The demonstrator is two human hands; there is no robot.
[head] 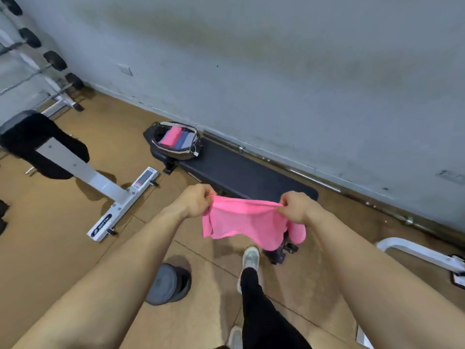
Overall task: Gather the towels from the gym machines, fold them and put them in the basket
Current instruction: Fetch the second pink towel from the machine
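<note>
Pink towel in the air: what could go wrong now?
Left hand and right hand pinch the pink towel only at its top edge; a slip might drop it on the floor. The weight plate lies near the shoe, a possible trip on the way to the basket, which sits at the bench end and might tip.

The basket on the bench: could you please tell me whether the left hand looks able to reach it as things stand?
Probably not: the left hand pinches the pink towel, and the basket sits beyond it at the far end of the black bench. Nothing blocks the way.
</note>
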